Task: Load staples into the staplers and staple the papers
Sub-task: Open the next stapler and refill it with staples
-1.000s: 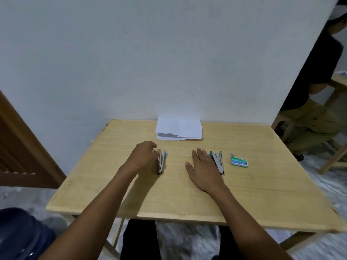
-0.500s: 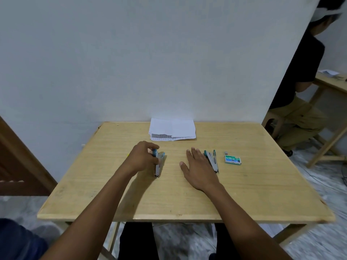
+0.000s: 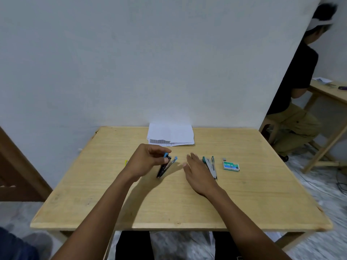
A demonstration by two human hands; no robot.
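Left hand (image 3: 148, 160): fingers are curled round the small blue-and-black stapler (image 3: 166, 165).
Stapler axis: pointed away, leaning right.
Right hand (image 3: 199, 171): laid flat on the wooden surface (image 3: 187, 203), nothing held.
Green cardboard staple box (image 3: 231, 165): found further right; the right hand is nearer.

Two staplers (image 3: 165, 168) (image 3: 211, 166), one staple box (image 3: 231, 165), one paper stack (image 3: 170, 135)

Wooden table (image 3: 244, 203) against white wall (image 3: 131, 62); seated person (image 3: 296, 81) right, beside second table (image 3: 334, 93).
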